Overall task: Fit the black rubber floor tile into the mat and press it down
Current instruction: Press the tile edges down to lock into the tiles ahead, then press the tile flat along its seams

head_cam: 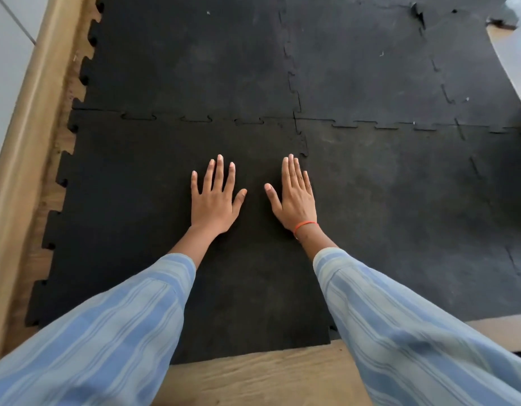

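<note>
The black rubber floor tile [130,218] lies flat at the near left of the mat [370,83], its toothed far and right edges meshed with the neighbouring tiles. My left hand [214,200] rests palm down on the tile, fingers spread. Just to its right, my right hand [295,200] also lies flat on the tile close to the right seam, with an orange band at the wrist. Neither hand holds anything. Striped blue sleeves cover both forearms.
A wooden floor [268,373] shows at the near edge and along the left, where the tile's jigsaw teeth stick out. A tan skirting board [24,159] runs along the wall at the left. A torn, lifted patch [417,13] marks the mat's far right.
</note>
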Tool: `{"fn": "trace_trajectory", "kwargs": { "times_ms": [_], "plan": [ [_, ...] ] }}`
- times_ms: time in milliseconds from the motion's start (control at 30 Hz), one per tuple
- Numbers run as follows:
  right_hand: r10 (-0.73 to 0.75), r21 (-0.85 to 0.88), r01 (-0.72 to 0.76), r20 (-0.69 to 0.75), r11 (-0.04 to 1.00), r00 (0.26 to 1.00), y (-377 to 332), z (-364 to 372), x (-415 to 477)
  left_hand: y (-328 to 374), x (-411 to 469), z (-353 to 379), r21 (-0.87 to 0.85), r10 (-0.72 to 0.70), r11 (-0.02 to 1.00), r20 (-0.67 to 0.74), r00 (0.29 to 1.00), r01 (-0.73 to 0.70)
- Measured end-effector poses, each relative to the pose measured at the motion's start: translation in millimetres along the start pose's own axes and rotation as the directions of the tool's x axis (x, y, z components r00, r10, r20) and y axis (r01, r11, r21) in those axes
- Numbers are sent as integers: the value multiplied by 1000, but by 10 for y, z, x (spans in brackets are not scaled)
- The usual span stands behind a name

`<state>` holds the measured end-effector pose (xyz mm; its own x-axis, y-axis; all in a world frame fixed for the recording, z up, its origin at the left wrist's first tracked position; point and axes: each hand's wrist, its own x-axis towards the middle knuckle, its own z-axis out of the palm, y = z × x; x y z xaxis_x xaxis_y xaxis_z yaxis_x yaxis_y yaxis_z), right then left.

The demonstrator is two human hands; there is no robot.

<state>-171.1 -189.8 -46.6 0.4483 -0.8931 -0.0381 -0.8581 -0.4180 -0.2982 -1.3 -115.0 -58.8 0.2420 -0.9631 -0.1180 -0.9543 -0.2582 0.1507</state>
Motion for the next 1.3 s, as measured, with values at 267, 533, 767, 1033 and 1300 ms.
{"fn": "trace_trajectory", "kwargs": {
  "times_ms": [267, 533, 767, 1033, 1300],
  "plan": [
    [229, 346, -216, 3, 913, 973, 76, -349, 495, -10, 21, -45, -15, 2, 1000, 55, 999, -1],
    [230, 397, -107, -276, 912, 933, -15, -75, 500, -34, 83, 34, 4, -17, 1000, 48, 999, 16],
    [349, 665, -352, 145, 659, 926, 69, -415, 608, -36, 106, -74, -44, -4, 999, 151, 988, 11],
    [602, 386, -508, -173, 770, 780, 312, -313, -625, 364, -539, 51, -108, -138, 986, -66, 988, 130],
    [512, 72, -519, -323, 852, 796, 371, -58, -684, 354, -523, 91, -92, -154, 985, -83, 985, 146]
  ]
}}
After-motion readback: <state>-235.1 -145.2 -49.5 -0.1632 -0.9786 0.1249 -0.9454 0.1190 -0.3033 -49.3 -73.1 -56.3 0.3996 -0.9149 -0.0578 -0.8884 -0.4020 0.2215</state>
